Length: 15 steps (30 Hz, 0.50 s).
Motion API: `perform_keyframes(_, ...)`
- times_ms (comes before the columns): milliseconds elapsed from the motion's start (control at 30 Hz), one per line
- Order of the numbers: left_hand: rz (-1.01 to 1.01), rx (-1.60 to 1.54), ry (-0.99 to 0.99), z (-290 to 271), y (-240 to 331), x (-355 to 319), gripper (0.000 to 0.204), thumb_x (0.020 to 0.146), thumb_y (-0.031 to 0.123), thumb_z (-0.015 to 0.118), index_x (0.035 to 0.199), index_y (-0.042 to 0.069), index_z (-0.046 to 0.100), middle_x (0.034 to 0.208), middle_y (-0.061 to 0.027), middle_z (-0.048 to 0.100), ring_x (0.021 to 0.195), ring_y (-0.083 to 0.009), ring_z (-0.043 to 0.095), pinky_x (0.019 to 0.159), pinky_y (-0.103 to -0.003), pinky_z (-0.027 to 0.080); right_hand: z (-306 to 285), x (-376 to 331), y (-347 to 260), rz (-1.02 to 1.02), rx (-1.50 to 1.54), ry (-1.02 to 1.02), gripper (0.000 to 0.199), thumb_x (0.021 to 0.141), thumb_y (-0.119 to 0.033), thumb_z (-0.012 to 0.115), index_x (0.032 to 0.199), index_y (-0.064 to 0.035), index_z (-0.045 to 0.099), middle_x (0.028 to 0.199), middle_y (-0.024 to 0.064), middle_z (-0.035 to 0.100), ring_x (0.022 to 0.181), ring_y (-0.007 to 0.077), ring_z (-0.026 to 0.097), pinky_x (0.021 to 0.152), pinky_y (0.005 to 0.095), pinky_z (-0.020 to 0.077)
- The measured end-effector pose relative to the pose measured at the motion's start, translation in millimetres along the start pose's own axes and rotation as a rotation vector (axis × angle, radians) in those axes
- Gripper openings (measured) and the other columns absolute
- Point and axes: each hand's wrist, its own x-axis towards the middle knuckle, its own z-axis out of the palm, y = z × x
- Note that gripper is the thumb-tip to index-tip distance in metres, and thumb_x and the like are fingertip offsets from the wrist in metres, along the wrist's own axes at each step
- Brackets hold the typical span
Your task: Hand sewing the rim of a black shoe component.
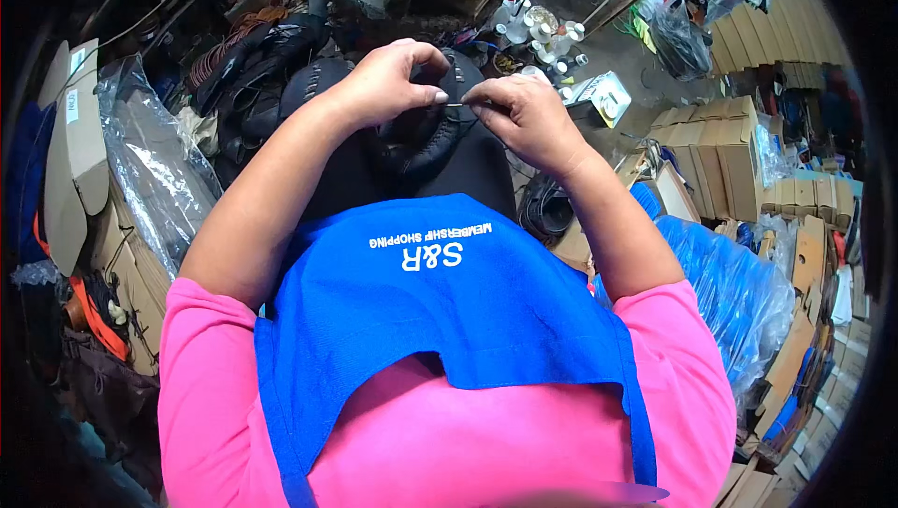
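On my lap, between my knees, rests a black padded ring (426, 157) with a stitched seam along its edge. My left hand (379, 82) curls over its upper part, the fingers bent around it and the thumb on the near side. Close by on the right, my right hand (531, 117) is closed in a pinch. From its fingertips a thin, pale needle-like piece (456, 104) points toward my left thumb. Any thread is too fine to make out. The fingers of both hands partly hide the ring's upper side.
Several bottles (547, 36) and a white container (603, 98) stand on the floor ahead. Cardboard stacks (706, 148) and a plastic-wrapped blue bundle (725, 269) lie to the right. A clear plastic bag (154, 152) leans at left, near black coiled material (248, 78).
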Motion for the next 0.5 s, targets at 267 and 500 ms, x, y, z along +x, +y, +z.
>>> perform_keyframes(267,-0.147,-0.337,-0.256,-8,-10,9,0.032,0.075,0.005,0.069,0.106,0.001,0.063,0.092,-0.0034,0.064,0.093,-0.0121,0.057,0.089,-0.028,0.044,-6,6,-8,0.001,-0.105,-0.107,0.012,0.076,-0.019,0.061,0.085,-0.0128,0.068,0.077,0.0084,0.066,0.079,0.0265,0.063,0.071,0.0391,0.0425)
perform_keyframes(500,-0.121,-0.233,-0.394,-15,-12,8,0.038,0.078,0.005,0.064,0.116,0.003,0.062,0.098,-0.0059,0.063,0.095,-0.0138,0.057,0.091,-0.029,0.042,-8,6,-16,0.079,-0.196,-0.135,0.015,0.075,-0.019,0.06,0.085,-0.0118,0.069,0.077,0.0098,0.066,0.079,0.0271,0.063,0.073,0.0396,0.042)
